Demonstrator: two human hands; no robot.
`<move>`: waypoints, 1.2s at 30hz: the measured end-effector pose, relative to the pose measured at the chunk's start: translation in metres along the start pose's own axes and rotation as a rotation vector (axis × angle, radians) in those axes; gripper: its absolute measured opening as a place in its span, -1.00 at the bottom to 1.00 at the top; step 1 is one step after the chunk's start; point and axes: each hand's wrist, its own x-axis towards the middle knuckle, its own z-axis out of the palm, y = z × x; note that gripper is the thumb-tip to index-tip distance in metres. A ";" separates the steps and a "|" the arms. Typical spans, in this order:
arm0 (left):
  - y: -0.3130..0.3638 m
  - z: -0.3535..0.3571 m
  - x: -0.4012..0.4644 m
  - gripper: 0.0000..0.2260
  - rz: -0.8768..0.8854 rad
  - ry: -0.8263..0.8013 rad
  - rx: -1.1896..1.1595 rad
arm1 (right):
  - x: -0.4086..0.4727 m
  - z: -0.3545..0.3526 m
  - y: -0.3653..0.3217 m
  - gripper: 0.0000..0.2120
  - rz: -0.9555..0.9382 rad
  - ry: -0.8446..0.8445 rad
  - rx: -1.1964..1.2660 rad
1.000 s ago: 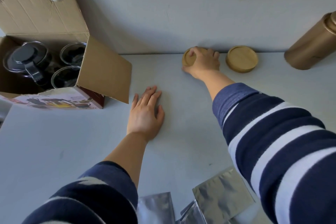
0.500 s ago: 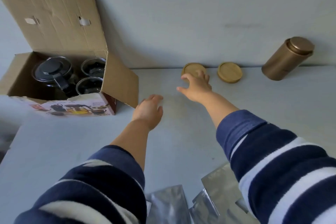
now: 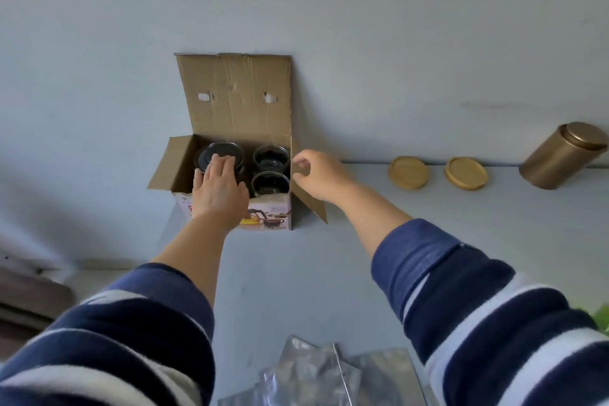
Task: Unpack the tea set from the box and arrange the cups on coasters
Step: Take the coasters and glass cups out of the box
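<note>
An open cardboard box [image 3: 237,102] stands at the table's back left against the wall. Inside it are a glass teapot with a black lid [image 3: 211,152] and two glass cups [image 3: 271,155], one behind the other [image 3: 268,182]. My left hand [image 3: 219,189] reaches into the box with its fingers spread over the teapot lid. My right hand [image 3: 318,176] hovers at the box's right flap, thumb and forefinger apart, holding nothing. Two round wooden coasters [image 3: 408,172] [image 3: 465,173] lie side by side by the wall to the right.
A gold metal canister [image 3: 560,155] stands at the back right. Several silver foil pouches [image 3: 316,376] lie at the table's near edge. Something green [image 3: 601,318] shows at the right border. The table's left edge runs just left of the box.
My right hand left the left coaster and moved left to the box flap. My left hand lifted off the table and went into the box onto the teapot. The view swung left and up.
</note>
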 end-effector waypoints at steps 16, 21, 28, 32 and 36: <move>-0.050 0.002 -0.005 -0.37 0.030 -0.251 0.242 | 0.050 0.026 -0.077 -0.41 0.235 -0.393 -0.796; -0.048 -0.001 -0.003 -0.37 0.023 -0.288 0.248 | 0.053 0.039 -0.073 -0.41 0.281 -0.404 -0.791; -0.046 -0.002 -0.003 -0.37 0.020 -0.302 0.262 | 0.046 0.033 -0.067 -0.31 0.228 -0.285 -0.697; -0.043 -0.002 -0.003 -0.37 0.009 -0.306 0.260 | 0.036 0.021 -0.068 -0.22 0.167 -0.139 -0.571; -0.042 -0.004 -0.004 -0.37 0.001 -0.314 0.257 | 0.027 0.012 -0.063 -0.04 0.163 -0.022 -0.240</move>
